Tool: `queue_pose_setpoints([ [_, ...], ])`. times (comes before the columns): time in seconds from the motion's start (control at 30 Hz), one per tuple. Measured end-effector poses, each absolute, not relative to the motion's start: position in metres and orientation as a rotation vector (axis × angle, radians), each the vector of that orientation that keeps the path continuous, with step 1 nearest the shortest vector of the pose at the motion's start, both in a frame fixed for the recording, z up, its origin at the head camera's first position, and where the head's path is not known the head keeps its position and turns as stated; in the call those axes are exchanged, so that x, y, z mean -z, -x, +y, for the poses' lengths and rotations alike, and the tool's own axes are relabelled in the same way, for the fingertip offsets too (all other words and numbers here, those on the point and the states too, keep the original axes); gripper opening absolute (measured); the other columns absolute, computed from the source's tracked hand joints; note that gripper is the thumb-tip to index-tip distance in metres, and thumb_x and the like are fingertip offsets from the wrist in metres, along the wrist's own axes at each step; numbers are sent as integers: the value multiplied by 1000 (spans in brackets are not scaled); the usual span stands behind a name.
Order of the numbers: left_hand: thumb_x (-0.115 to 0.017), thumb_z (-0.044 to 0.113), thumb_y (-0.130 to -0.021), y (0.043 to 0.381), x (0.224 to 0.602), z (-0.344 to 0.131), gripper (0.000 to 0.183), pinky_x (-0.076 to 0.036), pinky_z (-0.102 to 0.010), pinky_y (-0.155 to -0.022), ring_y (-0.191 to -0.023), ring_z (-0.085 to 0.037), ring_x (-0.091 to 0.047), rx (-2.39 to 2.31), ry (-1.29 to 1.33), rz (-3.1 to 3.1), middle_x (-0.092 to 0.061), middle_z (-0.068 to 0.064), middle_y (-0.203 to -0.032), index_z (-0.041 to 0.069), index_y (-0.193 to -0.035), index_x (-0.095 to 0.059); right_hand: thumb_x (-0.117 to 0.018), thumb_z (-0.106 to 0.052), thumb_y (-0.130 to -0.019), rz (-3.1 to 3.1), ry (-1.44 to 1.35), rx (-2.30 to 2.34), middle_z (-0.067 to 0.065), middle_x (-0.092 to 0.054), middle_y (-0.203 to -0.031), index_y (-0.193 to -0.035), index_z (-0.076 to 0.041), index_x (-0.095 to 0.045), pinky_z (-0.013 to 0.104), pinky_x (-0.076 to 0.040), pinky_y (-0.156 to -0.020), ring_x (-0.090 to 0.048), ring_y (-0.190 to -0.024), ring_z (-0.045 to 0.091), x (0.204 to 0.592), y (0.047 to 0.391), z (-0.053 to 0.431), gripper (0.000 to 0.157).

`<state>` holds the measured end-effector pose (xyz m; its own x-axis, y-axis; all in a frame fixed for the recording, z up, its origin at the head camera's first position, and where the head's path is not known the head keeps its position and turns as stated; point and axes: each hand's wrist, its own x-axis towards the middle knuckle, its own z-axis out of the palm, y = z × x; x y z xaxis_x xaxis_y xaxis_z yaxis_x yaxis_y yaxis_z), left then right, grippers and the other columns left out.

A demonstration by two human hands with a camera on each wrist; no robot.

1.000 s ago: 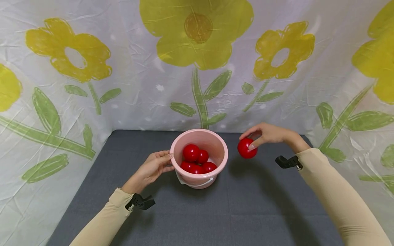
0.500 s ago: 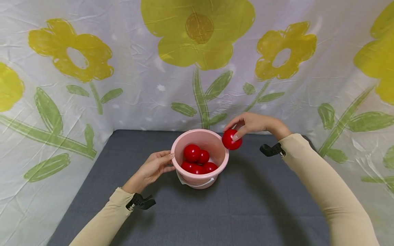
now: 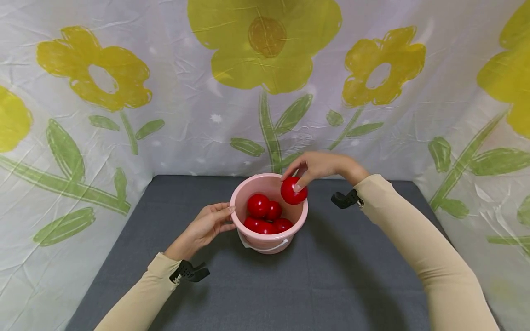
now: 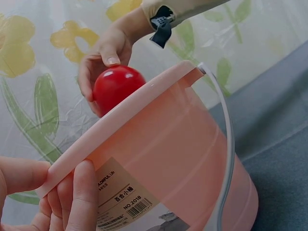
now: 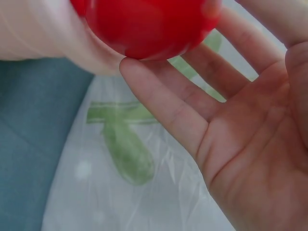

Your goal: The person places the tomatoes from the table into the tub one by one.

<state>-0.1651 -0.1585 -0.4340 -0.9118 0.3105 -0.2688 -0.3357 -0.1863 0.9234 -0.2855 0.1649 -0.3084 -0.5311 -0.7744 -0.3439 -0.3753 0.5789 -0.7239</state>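
A pink bucket (image 3: 268,242) stands upright on the dark grey cloth, with several red balls (image 3: 257,205) inside. My left hand (image 3: 205,226) pinches its rim at the left, thumb over the edge and fingers beneath. Over the right side of the bucket's mouth, my right hand (image 3: 318,165) holds another red ball (image 3: 293,190) by thumb and fingertips. In the left wrist view this ball (image 4: 118,89) shows just behind the rim. The right wrist view has the ball (image 5: 154,24) at the fingertips, its top cut off by the frame.
The bucket's white handle (image 3: 269,249) hangs down at the front; a printed label (image 4: 122,197) is on its side. A flowered curtain (image 3: 186,138) rises behind and beside the dark grey cloth-covered table (image 3: 256,299).
My right hand has carried its red ball leftward, from beside the bucket to over the opening. The left hand and bucket stay nearly still.
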Motion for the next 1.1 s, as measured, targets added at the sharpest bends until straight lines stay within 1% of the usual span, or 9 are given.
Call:
queue_pose_setpoints([
  [0.2, -55, 12, -101, 165, 433, -158, 27, -61, -21, -72, -78, -7, -64, -2140, 29, 1678, -64, -1, -93, -2, -123, -49, -76, -20, -85, 2116, 950, 775, 6, -66, -130, -130, -15, -65, 35, -59, -91, -65, -111, 23, 311, 284, 154, 46],
  [0.4, -54, 11, -101, 164, 433, -157, 27, -61, -20, -71, -77, -7, -64, -2142, 34, 1686, -64, 1, -90, -3, -123, -48, -77, -20, -84, 2077, 971, 787, 7, -67, -128, -130, -10, -64, 35, -60, -90, -64, -111, 23, 319, 285, 147, 49],
  [0.47, -54, 11, -101, 164, 433, -156, 28, -61, -20, -71, -76, -7, -63, -2143, 36, 1687, -63, 2, -89, -4, -124, -48, -76, -18, -85, 2073, 984, 786, 9, -67, -128, -130, -7, -64, 35, -59, -91, -64, -113, 25, 321, 285, 147, 48],
  [0.6, -54, 11, -101, 164, 432, -155, 30, -61, -20, -71, -76, -7, -63, -2147, 33, 1682, -63, 2, -88, -5, -125, -47, -71, -14, -89, 2044, 983, 821, 18, -63, -134, -130, -1, -62, 37, -57, -97, -61, -121, 33, 323, 284, 147, 44],
  [0.73, -54, 10, -101, 163, 432, -154, 31, -61, -21, -71, -76, -6, -63, -2154, 31, 1671, -63, 2, -88, -6, -126, -46, -69, -12, -90, 2047, 984, 832, 21, -61, -136, -131, -1, -62, 38, -57, -97, -59, -124, 37, 322, 282, 148, 43],
  [0.9, -54, 10, -101, 164, 431, -153, 30, -61, -21, -71, -76, -7, -63, -2156, 33, 1673, -63, 2, -87, -5, -125, -47, -68, -12, -91, 2067, 1019, 835, 22, -61, -135, -131, 0, -61, 36, -57, -97, -61, -122, 36, 320, 280, 151, 42],
  [0.97, -54, 11, -101, 165, 432, -153, 31, -61, -21, -71, -76, -7, -63, -2151, 26, 1685, -63, 2, -87, -7, -126, -47, -67, -10, -92, 2076, 1043, 851, 23, -61, -134, -131, 1, -60, 38, -57, -98, -62, -121, 34, 320, 279, 154, 41],
  [1.03, -55, 12, -100, 166, 432, -153, 35, -61, -21, -72, -77, -7, -63, -2137, 19, 1714, -64, 2, -88, -8, -128, -46, -65, -8, -93, 2111, 1060, 857, 21, -63, -133, -132, 0, -61, 41, -55, -101, -63, -120, 32, 320, 277, 158, 40],
  [1.1, -57, 14, -100, 166, 434, -154, 41, -61, -23, -74, -80, -7, -65, -2108, 8, 1770, -65, 1, -94, -9, -132, -44, -65, -8, -93, 2160, 1068, 860, 17, -63, -134, -132, -3, -61, 44, -54, -102, -62, -121, 30, 320, 272, 164, 39],
])
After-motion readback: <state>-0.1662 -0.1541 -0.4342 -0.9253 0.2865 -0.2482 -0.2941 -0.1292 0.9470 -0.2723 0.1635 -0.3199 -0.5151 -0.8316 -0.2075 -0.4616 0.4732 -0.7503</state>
